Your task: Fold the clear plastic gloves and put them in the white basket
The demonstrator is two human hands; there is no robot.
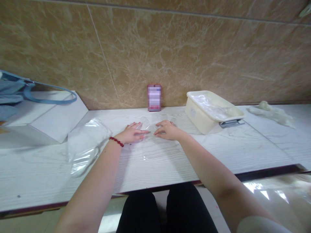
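Note:
A clear plastic bag (155, 151) lies flat on the white wood-grain table in front of me, its edges hard to make out. My left hand (132, 133), with a red bead bracelet at the wrist, rests on the bag's left part with its fingers stretched out. On the upper right part sits my right hand (168, 130), its fingers bent and slightly apart, the tips touching the plastic. Neither hand shows anything lifted off the table. Left of my left forearm lies a pile of clear plastic bags (85, 145), partly behind that arm.
A cream plastic bin (198, 117) holding clear plastic stands at right. Crumpled plastic (274, 115) lies farther right. A phone (154, 97) leans on the marbled wall (194, 58). At left are a white box (58, 119) and a blue strapped bag (11, 90). The table's front edge (155, 188) is near my legs.

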